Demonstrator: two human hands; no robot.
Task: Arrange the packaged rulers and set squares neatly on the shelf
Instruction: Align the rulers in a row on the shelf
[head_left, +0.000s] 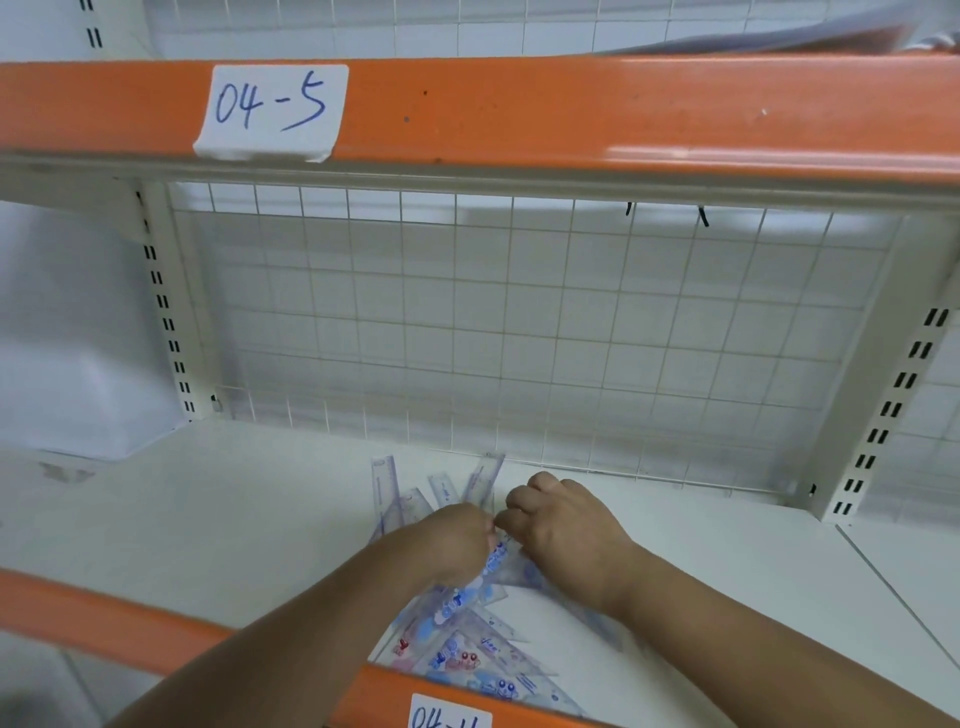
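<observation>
A loose pile of clear packaged rulers and set squares (457, 654) with blue and red print lies on the white shelf (208, 519), fanning from the front edge toward the back. Ruler ends (384, 483) stick out behind my hands. My left hand (452, 545) rests on the pile with its fingers curled around some packages. My right hand (561, 525) is beside it, fingers bent down onto the same packages. Both hands meet at the middle of the pile and hide what lies under them.
A wire grid panel (519, 322) closes the back of the shelf. An orange beam (571, 114) labelled 04-5 runs overhead, and another orange beam (104, 618) marks the front edge. Slotted uprights (878, 415) stand at both sides.
</observation>
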